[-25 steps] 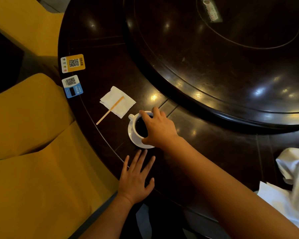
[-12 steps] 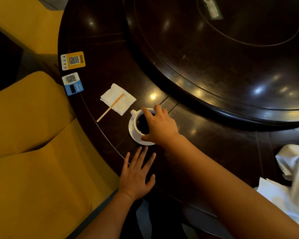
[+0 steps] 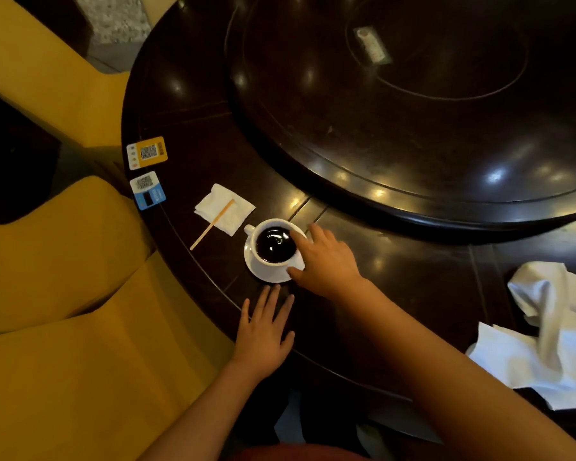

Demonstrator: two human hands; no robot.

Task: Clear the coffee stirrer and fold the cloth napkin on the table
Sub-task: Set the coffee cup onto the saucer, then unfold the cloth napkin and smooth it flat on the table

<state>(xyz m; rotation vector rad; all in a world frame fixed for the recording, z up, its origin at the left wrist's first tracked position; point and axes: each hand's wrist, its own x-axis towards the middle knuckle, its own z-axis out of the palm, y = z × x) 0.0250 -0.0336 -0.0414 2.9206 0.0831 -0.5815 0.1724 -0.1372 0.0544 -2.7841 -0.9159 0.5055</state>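
A thin wooden coffee stirrer (image 3: pixel 212 223) lies slanted across a small folded white paper napkin (image 3: pixel 225 207) near the table's left edge. Just right of it a white cup of black coffee (image 3: pixel 275 244) stands on a white saucer (image 3: pixel 263 274). My right hand (image 3: pixel 326 261) rests against the cup's right side, index finger on the rim and thumb at the saucer's near edge, fingers spread. My left hand (image 3: pixel 263 331) lies flat and open on the table edge just below the saucer. A crumpled white cloth napkin (image 3: pixel 552 327) lies at the far right.
The dark round table (image 3: pixel 396 294) carries a large raised turntable (image 3: pixel 413 111) at its centre. Two QR code cards, yellow (image 3: pixel 147 153) and blue (image 3: pixel 148 190), sit at the left rim. Yellow upholstered chairs (image 3: pixel 64 294) crowd the left side.
My right hand has slid off the top of the cup to its right side, uncovering the coffee. The left hand has stayed flat on the table edge.
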